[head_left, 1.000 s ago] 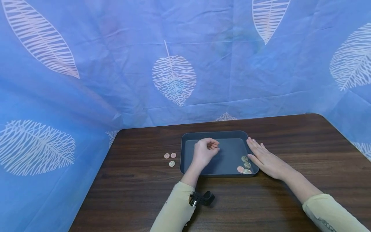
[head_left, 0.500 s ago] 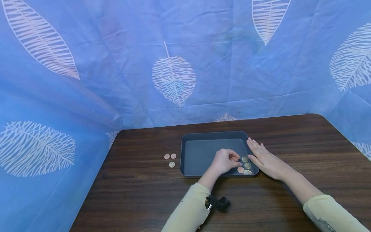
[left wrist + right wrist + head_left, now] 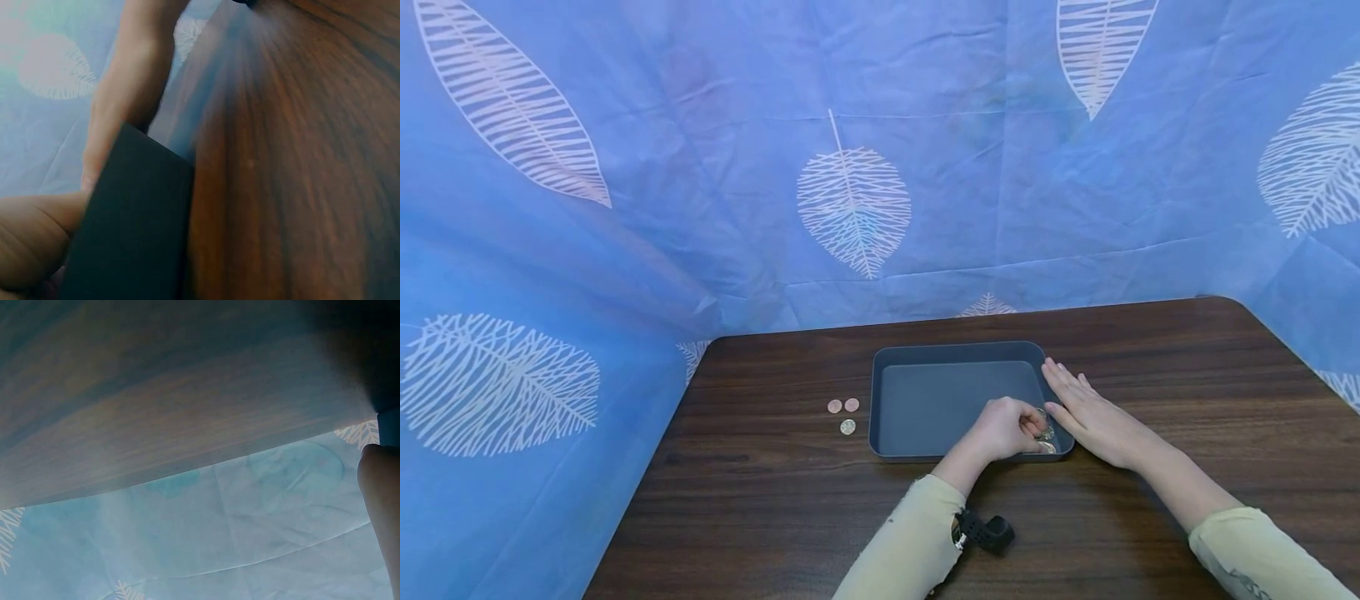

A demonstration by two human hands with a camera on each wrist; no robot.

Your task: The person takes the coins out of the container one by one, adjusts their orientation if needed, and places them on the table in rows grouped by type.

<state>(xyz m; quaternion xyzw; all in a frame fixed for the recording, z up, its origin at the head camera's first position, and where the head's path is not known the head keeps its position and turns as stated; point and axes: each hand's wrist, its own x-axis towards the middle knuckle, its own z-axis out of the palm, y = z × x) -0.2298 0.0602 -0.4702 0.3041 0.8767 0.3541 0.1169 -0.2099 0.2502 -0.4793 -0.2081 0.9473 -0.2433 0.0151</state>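
Note:
My left hand (image 3: 1006, 428) reaches into the dark grey tray (image 3: 925, 452), its fingers bent down over coins (image 3: 1048, 447) in the front right corner. Gold-coloured coins show beside and beneath the fingertips; a copper coin seen there before is hidden. Whether the thumb and fingers pinch a coin I cannot tell. Against the tray's right rim rests my right hand (image 3: 1093, 421), fingers straight. In the left wrist view the tray wall (image 3: 128, 219) covers part of my left hand (image 3: 37, 234). Only an edge of my right hand (image 3: 382, 494) appears in the right wrist view.
Two copper coins (image 3: 835, 407) and a gold-coloured coin (image 3: 847, 427) lie on the brown wooden table (image 3: 760, 483), left of the tray. A blue cloth (image 3: 722, 167) with white leaf patterns hangs behind and at the sides. A black strap (image 3: 988, 531) sits at my left wrist.
My left hand has moved right and toward the front, from over the tray's middle to the coins in its corner, covering the copper one. My right hand has stayed at the rim.

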